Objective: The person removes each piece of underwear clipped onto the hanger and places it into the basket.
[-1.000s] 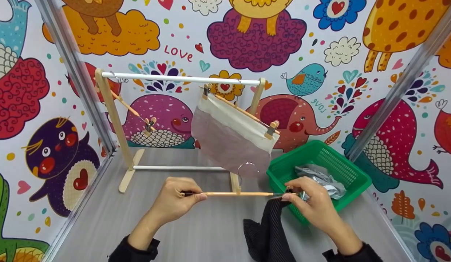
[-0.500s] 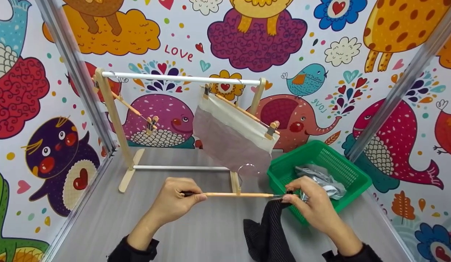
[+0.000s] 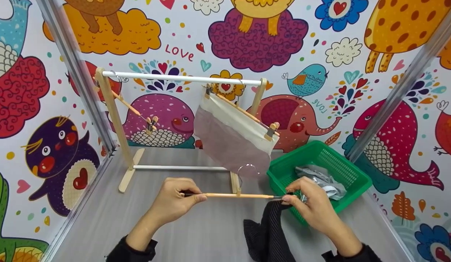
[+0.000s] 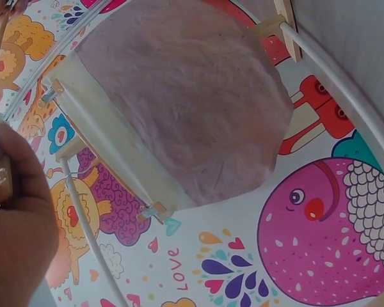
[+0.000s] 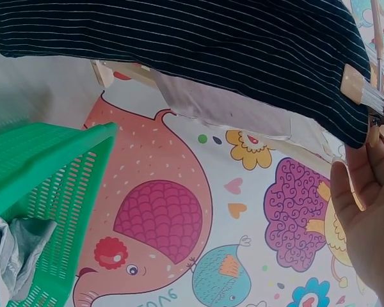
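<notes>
A wooden hanger (image 3: 229,195) with a metal hook is held level above the table. The left hand (image 3: 176,199) pinches its left end; the clip there is mostly hidden by the fingers. At the right end the right hand (image 3: 312,205) pinches the clip. From that clip hangs a black pinstriped cloth (image 3: 272,233), bunched in the head view. In the right wrist view the striped cloth (image 5: 198,45) runs up to the clip (image 5: 361,89), beside the right hand (image 5: 371,192). The left wrist view shows part of the left hand (image 4: 19,217).
Behind the hands stands a rack with a white top bar (image 3: 181,78). It bears a hanger with clips (image 3: 129,103) and another with a mauve and cream cloth (image 3: 232,138). A green basket (image 3: 351,178) at the right holds grey cloth (image 3: 321,178).
The held hanger has sunk very slightly in the middle and at its right end. Both hands keep their grip, nearly still. The mauve cloth has swung slightly.
</notes>
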Demonstrator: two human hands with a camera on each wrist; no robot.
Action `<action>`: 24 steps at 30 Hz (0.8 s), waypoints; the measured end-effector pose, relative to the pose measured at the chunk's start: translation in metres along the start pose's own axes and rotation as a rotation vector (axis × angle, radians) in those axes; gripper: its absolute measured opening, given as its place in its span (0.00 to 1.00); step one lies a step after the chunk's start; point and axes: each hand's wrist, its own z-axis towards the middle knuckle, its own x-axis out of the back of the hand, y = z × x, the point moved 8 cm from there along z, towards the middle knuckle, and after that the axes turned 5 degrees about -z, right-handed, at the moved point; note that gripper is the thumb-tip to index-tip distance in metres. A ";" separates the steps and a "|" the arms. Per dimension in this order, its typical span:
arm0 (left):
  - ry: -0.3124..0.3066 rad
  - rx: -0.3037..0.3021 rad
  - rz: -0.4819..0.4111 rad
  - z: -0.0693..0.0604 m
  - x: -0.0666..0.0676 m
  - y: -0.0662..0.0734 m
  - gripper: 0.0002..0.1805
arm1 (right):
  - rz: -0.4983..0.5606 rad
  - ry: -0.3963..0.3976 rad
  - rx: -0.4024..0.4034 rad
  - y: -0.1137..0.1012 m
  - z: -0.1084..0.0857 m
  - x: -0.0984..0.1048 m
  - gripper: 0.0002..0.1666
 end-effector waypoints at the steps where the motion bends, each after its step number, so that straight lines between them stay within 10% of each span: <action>1: 0.001 0.000 0.000 0.000 0.000 0.000 0.11 | -0.002 0.000 0.001 0.000 0.000 0.000 0.19; 17: 0.009 0.001 -0.016 0.001 0.003 0.002 0.12 | 0.070 -0.027 0.017 -0.009 0.006 0.003 0.08; 24: 0.007 0.016 -0.013 0.001 0.004 0.002 0.12 | 0.076 -0.002 -0.039 -0.004 0.003 0.004 0.25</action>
